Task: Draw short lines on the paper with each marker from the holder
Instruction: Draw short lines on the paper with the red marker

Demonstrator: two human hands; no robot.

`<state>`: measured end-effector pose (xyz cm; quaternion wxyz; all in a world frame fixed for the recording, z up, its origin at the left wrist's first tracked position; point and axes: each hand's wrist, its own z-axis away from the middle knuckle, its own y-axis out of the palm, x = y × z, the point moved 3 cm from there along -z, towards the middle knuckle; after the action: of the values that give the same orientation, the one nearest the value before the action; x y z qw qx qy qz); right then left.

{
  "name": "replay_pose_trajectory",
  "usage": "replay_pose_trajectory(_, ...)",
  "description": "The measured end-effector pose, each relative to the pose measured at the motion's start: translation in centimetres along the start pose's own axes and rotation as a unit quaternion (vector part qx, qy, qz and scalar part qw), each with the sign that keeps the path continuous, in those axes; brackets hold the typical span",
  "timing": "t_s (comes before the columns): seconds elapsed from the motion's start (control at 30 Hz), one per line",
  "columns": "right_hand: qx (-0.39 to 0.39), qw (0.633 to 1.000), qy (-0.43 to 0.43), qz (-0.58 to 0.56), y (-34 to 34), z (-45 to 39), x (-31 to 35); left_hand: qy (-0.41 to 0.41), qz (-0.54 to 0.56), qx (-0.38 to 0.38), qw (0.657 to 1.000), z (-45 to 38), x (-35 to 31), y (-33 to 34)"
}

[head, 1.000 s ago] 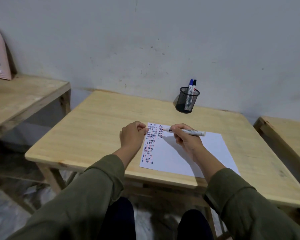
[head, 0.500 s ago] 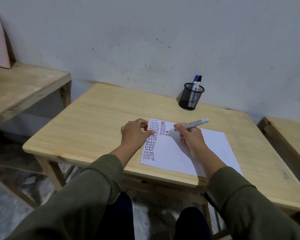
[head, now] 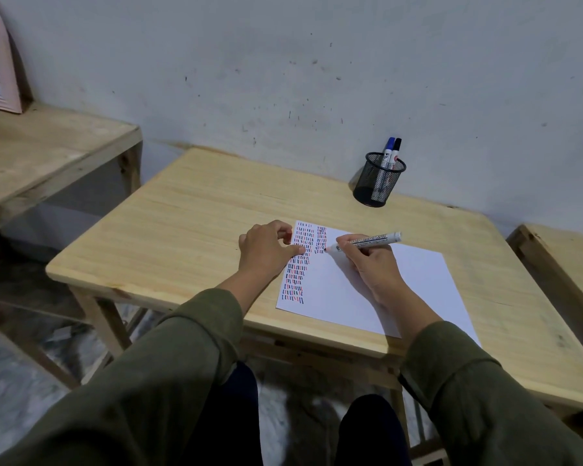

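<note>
Just right of centre, the right hand [head: 372, 264] pinches a white marker [head: 364, 242], tip on the paper [head: 367, 290] beside columns of short dashes. The left hand [head: 266, 252], fingers curled, presses the sheet's left edge. The mesh holder [head: 379, 179] stands upper right on the table [head: 182, 230], two markers inside.

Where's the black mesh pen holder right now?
The mesh holder stands at the table's far right edge by the wall, beyond the paper, holding two markers.
</note>
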<state>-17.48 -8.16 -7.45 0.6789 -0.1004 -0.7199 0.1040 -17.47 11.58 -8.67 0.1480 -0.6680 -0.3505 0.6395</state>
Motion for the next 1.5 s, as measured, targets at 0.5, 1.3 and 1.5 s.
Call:
replay_pose_trajectory(0.5, 0.001, 1.000, -0.004, -0.009, 0.1, 0.3, 0.3, 0.004, 0.001, -0.004, 1.000, 0.1, -0.1, 0.0)
replay_pose_trajectory(1.3, -0.019, 0.980, -0.093, -0.174, -2.5, -1.2, 8.8, -0.138, 0.448, 0.006, 0.883, -2.9, -8.7, -1.5)
replay_pose_trajectory(1.5, -0.035, 0.981, -0.126, -0.142, -3.9, -1.6, 10.5, -0.172, 0.500, 0.055, 0.847, -3.2, -12.0, -1.4)
